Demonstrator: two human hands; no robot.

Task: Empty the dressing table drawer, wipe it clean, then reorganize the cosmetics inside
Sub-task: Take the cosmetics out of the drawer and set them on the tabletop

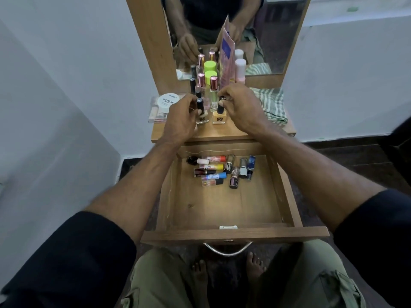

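1. Head view: we see the drawer (233, 210) pulled out toward the person, front panel with a metal handle (227, 250) nearest the camera.
2. Drawer contents: a cluster of small cosmetics (220, 171) lies at the far end, bottles and tubes on their sides, touching or just beside one another. The near part of the drawer floor is bare wood.
3. Left hand (181, 121) is over the table (222, 132), grip narrow, fingers curled round the black cap of a clear nail polish bottle (202, 117) that stands upright on the table.
4. Right hand (241, 106) is just beside it, grip narrow, fingertips pinching the black cap of a yellow nail polish bottle (219, 116), also upright on the table.
5. The two bottles stand side by side near the table's front edge, close but apart.
6. Behind them: perfume bottles with pink metallic caps (208, 85), a green-capped bottle (210, 70), a pink tube (226, 63), and a white-capped bottle (240, 70), all upright near the mirror (278, 41).
7. Left on the table: a white round nail polish remover tub (169, 102) sits on a clear flat case (155, 114).
8. Right on the table: a folded green-and-white striped cloth (271, 103).
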